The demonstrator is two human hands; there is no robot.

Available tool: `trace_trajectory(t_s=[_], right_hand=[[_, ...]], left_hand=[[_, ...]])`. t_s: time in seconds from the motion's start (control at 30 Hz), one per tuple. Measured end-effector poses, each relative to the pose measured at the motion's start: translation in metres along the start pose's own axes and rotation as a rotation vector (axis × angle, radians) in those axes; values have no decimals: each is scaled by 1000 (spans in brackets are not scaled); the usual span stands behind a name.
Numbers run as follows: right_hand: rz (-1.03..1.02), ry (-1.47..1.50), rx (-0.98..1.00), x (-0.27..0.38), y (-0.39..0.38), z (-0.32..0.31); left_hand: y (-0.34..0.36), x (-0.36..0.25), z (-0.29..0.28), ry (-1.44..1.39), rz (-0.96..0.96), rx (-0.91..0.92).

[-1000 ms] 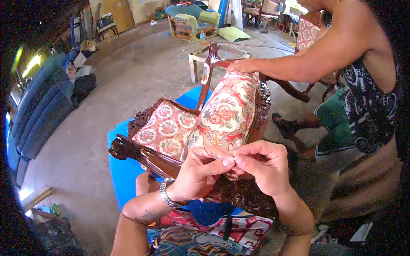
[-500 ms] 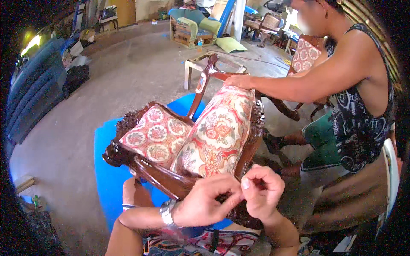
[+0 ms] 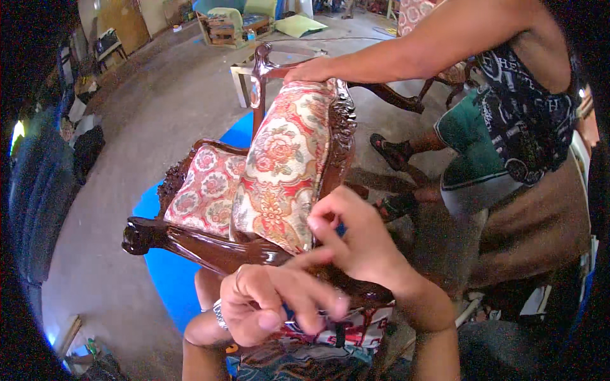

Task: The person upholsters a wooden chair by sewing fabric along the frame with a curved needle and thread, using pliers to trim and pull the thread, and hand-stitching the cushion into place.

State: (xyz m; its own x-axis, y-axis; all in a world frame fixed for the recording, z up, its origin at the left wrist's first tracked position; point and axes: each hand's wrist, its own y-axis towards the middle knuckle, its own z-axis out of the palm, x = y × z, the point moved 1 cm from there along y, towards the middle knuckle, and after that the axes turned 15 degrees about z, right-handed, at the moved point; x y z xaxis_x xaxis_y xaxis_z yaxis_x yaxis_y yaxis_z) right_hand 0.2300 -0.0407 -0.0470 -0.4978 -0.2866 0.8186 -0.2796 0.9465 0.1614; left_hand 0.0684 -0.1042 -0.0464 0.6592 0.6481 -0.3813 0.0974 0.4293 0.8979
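A carved, glossy dark-wood armchair [image 3: 203,251] lies tipped in front of me, its upholstered panels covered in red-and-cream floral fabric [image 3: 279,152]. My right hand [image 3: 356,238] is raised over the near corner of the larger panel. Its thumb and forefinger come together in a pinch; anything between them is too small to make out. Lower and to the left is my left hand [image 3: 270,301], with a metal-banded watch [image 3: 219,314] at the wrist. Its fingers are spread, partly blurred, and no object shows in them. A co-worker's hand [image 3: 311,70] rests on the far top of the chair.
Beneath the chair lies a blue sheet [image 3: 168,279]. The co-worker [image 3: 508,127] stands at the right, with a brown cloth-covered piece [image 3: 534,235] nearby. A low wooden frame [image 3: 240,86] stands behind the chair. Dark blue padded forms [image 3: 44,203] line the left side.
My hands have parted: the right rose and moved slightly left, while the left moved left with its fingers spreading. The view has shifted, and the co-worker's hand stays on the chair.
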Motion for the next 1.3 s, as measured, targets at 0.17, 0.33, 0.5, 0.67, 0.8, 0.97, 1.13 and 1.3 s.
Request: trace_trajectory(t_s=[0.17,0.33,0.5,0.67,0.8,0.97,1.13,1.3], right_hand=[[-95,127,47,9,-10,-18],[-399,293,76,16,-37,-38],[-392,300,25,-2,-46,-38],[-439,229,-125,-11,-49,-30],[-337,283,-113,-10,-47,-24],[-90,900,-42,-17,-45,-13],[175,1611,214,-25,-46,-37],[-190,1418,-176,-45,-55,-77]], left_hand=[[7,-6,30,392,-339,-228],[19,-12,42,1277,-394,304],[18,3,55,1222,-534,406],[18,5,58,1223,-628,438],[21,14,46,1262,-520,454],[10,31,29,1160,-277,381],[-1,37,42,1015,-331,506],[60,40,-37,704,-515,699]])
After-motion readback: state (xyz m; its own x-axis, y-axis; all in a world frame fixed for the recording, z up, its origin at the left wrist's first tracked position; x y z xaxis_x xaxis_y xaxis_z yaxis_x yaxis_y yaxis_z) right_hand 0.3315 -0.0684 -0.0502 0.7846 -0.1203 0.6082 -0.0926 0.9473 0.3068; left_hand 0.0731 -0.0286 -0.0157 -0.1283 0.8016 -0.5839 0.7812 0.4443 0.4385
